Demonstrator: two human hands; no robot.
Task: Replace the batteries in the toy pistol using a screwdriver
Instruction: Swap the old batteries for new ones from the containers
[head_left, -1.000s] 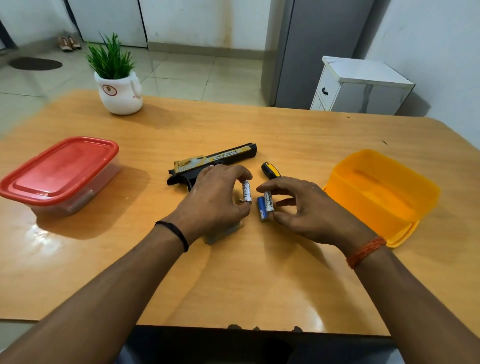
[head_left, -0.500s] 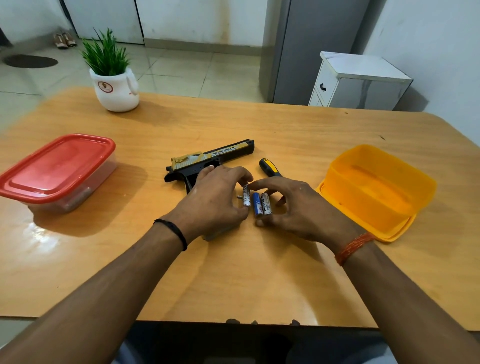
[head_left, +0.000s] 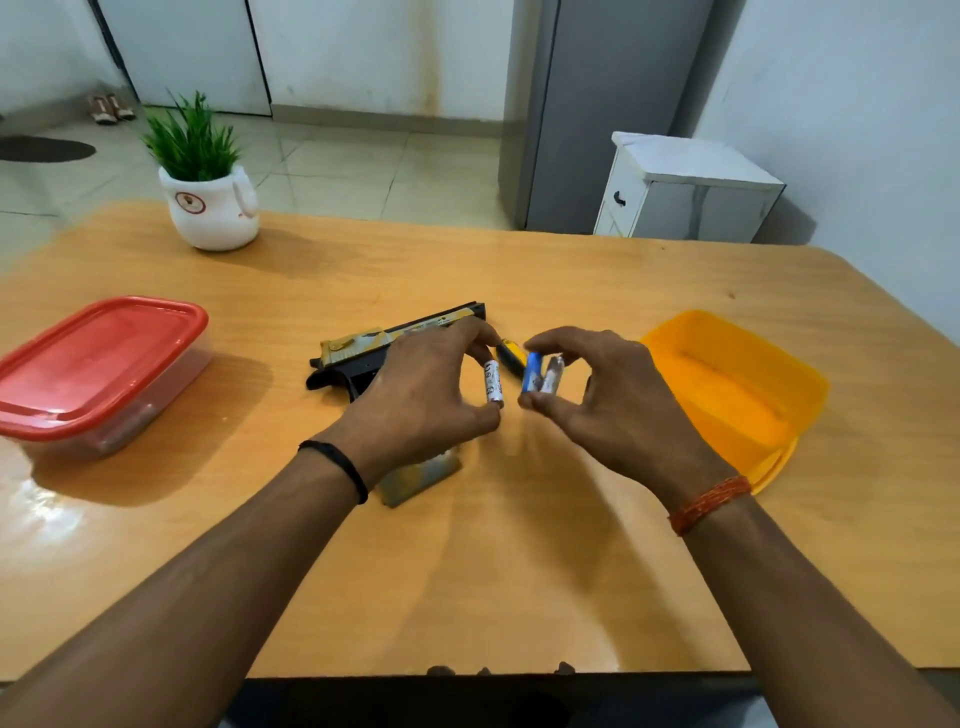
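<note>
Your left hand (head_left: 431, 395) pinches one battery (head_left: 493, 383) and your right hand (head_left: 597, 395) pinches two batteries (head_left: 540, 373) above the table (head_left: 519, 571), so I think they must go into the toy pistol (head_left: 395, 343) lying behind.

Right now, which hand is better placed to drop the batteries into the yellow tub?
The right hand: it pinches two batteries and sits right beside the yellow tub. The left hand holds one battery, farther away.
</note>
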